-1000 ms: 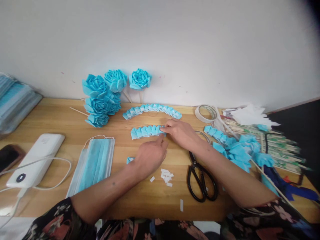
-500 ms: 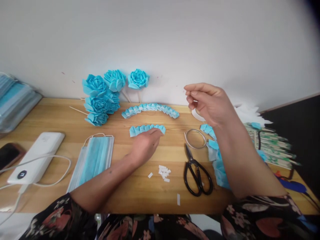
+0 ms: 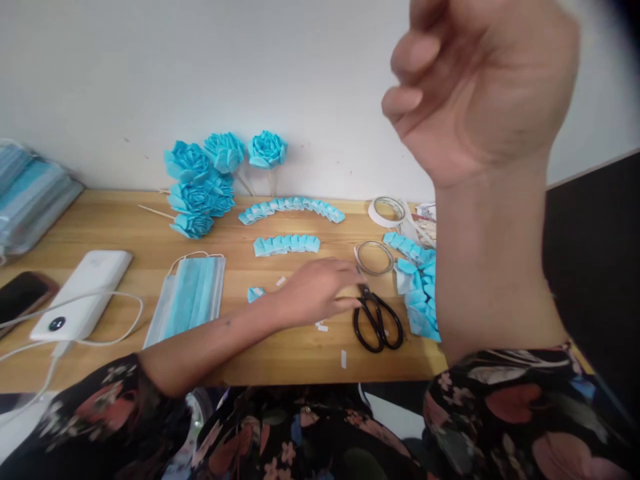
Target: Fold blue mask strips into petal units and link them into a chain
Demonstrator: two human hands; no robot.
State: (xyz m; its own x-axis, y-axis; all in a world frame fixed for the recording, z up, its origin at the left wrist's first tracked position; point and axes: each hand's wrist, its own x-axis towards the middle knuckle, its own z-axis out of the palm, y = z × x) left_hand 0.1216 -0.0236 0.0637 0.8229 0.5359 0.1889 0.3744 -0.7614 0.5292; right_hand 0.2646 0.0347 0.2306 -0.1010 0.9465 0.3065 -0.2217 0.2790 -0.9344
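My left hand [image 3: 320, 291] is over the table with its thumb and fingers apart, fingertips just beside the black-handled scissors [image 3: 379, 327]. It partly covers a small pile of white paper strips [image 3: 323, 328]. Raised high at the upper right, close to the camera, is my right hand [image 3: 480, 87]; its fingers curl inward, and the top edge of the picture cuts off some fingertips. What it holds, if anything, is hidden. Behind my left hand lie a short row of folded light-blue pieces [image 3: 287, 245] and a longer curved row [image 3: 291, 205]. One folded blue piece [image 3: 256, 294] sits beside my left forearm.
Blue flowers on sticks [image 3: 193, 180] lean by the wall. Blue face masks [image 3: 193, 293], a white power bank [image 3: 83, 293] with a cable and a phone [image 3: 25, 293] are on the left. Rolls of tape [image 3: 375, 257] and more folded blue pieces [image 3: 417, 293] are on the right.
My right hand has risen toward the camera. My left hand has moved right and toward me, from the short blue row to beside the scissors. The view has shifted slightly.
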